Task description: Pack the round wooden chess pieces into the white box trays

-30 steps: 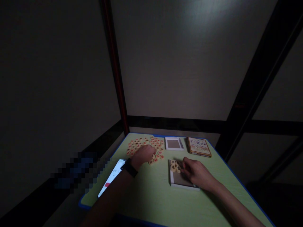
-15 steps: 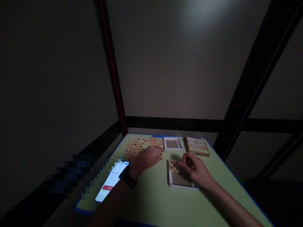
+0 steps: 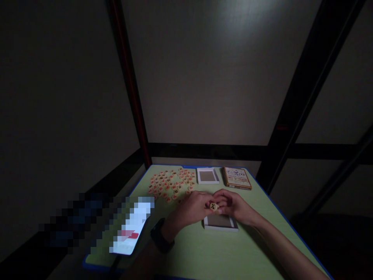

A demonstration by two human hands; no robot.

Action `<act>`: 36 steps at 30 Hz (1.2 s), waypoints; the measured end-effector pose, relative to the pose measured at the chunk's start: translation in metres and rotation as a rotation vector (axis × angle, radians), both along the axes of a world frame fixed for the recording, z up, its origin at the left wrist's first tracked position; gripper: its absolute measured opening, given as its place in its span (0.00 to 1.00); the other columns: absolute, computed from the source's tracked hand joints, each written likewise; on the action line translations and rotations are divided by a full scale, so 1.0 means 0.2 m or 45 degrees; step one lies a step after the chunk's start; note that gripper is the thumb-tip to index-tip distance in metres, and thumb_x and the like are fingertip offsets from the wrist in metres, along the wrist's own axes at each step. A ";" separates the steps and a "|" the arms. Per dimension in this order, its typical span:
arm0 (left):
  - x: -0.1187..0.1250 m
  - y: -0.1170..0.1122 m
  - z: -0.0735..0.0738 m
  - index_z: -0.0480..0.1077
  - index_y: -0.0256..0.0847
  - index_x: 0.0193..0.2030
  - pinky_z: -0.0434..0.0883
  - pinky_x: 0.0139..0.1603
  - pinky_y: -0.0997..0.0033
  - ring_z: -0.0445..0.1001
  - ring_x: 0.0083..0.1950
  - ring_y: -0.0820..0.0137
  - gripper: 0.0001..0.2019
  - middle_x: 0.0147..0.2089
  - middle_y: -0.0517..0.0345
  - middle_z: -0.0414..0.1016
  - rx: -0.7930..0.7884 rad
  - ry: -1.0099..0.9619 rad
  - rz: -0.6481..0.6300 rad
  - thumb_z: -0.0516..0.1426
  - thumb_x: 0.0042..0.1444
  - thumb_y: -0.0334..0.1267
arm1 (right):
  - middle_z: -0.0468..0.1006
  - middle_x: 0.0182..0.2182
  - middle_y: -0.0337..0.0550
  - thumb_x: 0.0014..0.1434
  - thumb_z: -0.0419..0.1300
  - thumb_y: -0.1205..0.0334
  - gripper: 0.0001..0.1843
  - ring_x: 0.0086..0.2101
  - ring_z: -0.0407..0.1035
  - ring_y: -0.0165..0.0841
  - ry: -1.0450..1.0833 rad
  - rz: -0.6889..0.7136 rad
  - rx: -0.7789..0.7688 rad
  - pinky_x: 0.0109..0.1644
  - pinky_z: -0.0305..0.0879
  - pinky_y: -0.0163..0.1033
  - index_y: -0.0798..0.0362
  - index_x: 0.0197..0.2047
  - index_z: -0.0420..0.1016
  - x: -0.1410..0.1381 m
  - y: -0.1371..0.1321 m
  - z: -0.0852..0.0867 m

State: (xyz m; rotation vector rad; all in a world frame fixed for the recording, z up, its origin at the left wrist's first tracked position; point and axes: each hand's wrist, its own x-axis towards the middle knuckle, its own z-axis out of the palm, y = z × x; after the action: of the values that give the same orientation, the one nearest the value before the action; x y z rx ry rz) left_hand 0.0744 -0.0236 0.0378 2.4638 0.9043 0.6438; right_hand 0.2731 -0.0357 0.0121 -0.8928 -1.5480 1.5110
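My two hands meet over the nearer shallow box (image 3: 220, 229), which has a white rim and a brown floor. Between their fingertips is a round, pale Chinese chess piece (image 3: 213, 206) with a black character facing me. My left hand (image 3: 196, 209), with a dark band on its wrist, pinches the piece from the left. From the right, the fingers of my right hand (image 3: 238, 207) close on the same piece. The hands cover the back part of the box, so the pieces lying in it are hidden. Many loose Chinese chess pieces (image 3: 167, 184) with red or black characters lie spread at the far left.
A second shallow white box (image 3: 207, 176) stands at the back of the green table (image 3: 198, 252). Right of it lies a printed flat box (image 3: 237, 177). A lit phone (image 3: 134, 225), partly blurred out, lies at the left. Walls rise behind and to the left.
My left hand has moved right from the loose pieces to above the nearer box, bringing a black-marked piece to my right hand. The view has shifted slightly.
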 end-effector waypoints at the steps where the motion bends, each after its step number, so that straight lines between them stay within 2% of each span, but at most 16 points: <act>1: 0.00 0.00 0.00 0.77 0.41 0.43 0.67 0.39 0.75 0.73 0.36 0.71 0.11 0.36 0.58 0.78 -0.010 -0.001 -0.003 0.60 0.52 0.32 | 0.80 0.35 0.42 0.42 0.74 0.60 0.24 0.34 0.74 0.31 -0.021 0.003 0.003 0.37 0.68 0.36 0.54 0.41 0.70 0.01 0.00 0.00; 4: -0.02 -0.01 -0.01 0.76 0.42 0.43 0.68 0.42 0.74 0.73 0.39 0.71 0.12 0.39 0.58 0.77 0.022 0.072 0.000 0.60 0.51 0.31 | 0.80 0.35 0.43 0.44 0.72 0.61 0.21 0.33 0.74 0.31 -0.092 0.020 0.033 0.37 0.68 0.36 0.56 0.41 0.73 0.04 0.00 0.03; 8: -0.02 -0.02 0.02 0.76 0.43 0.42 0.69 0.49 0.71 0.73 0.46 0.67 0.11 0.45 0.55 0.73 0.108 0.318 0.003 0.59 0.51 0.32 | 0.80 0.33 0.44 0.47 0.70 0.59 0.17 0.30 0.72 0.30 -0.162 0.001 0.085 0.34 0.68 0.37 0.57 0.40 0.76 0.08 0.01 0.05; 12: 0.02 -0.03 0.06 0.76 0.41 0.38 0.71 0.47 0.68 0.74 0.44 0.63 0.08 0.42 0.51 0.75 0.194 0.587 -0.015 0.57 0.51 0.31 | 0.77 0.26 0.40 0.48 0.68 0.57 0.13 0.27 0.69 0.29 -0.255 -0.019 0.087 0.33 0.67 0.36 0.57 0.34 0.78 0.10 0.02 0.04; 16: 0.07 -0.03 0.06 0.76 0.39 0.36 0.73 0.45 0.64 0.77 0.42 0.60 0.08 0.39 0.47 0.77 0.266 0.718 -0.011 0.56 0.51 0.31 | 0.77 0.26 0.41 0.47 0.69 0.56 0.12 0.27 0.69 0.29 -0.330 -0.009 0.093 0.33 0.67 0.36 0.56 0.31 0.79 0.11 0.03 0.03; 26: 0.09 -0.06 0.06 0.75 0.40 0.38 0.73 0.47 0.64 0.77 0.43 0.61 0.08 0.40 0.49 0.78 0.264 0.747 -0.015 0.57 0.51 0.30 | 0.79 0.35 0.43 0.46 0.67 0.63 0.12 0.33 0.71 0.31 -0.430 0.024 0.174 0.39 0.67 0.36 0.55 0.36 0.81 0.11 0.01 0.08; 32: 0.09 -0.07 0.05 0.76 0.41 0.36 0.72 0.49 0.64 0.77 0.43 0.61 0.09 0.40 0.49 0.79 0.196 0.643 0.058 0.56 0.53 0.27 | 0.77 0.30 0.40 0.47 0.66 0.63 0.12 0.30 0.70 0.30 -0.392 0.067 0.087 0.36 0.67 0.36 0.55 0.37 0.79 0.11 0.01 0.07; 36: 0.07 -0.05 0.03 0.76 0.42 0.35 0.72 0.46 0.65 0.77 0.41 0.62 0.08 0.38 0.50 0.79 0.177 0.587 0.058 0.56 0.54 0.28 | 0.75 0.34 0.40 0.48 0.67 0.63 0.13 0.32 0.69 0.30 -0.426 0.037 0.168 0.37 0.67 0.36 0.54 0.40 0.79 0.12 0.00 0.07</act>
State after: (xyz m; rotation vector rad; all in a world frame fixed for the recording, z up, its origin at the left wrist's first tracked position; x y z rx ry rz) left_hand 0.0880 -0.0345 0.0433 2.7816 1.1153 0.1508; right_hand 0.2968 -0.0348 0.0257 -1.0904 -1.8831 1.3077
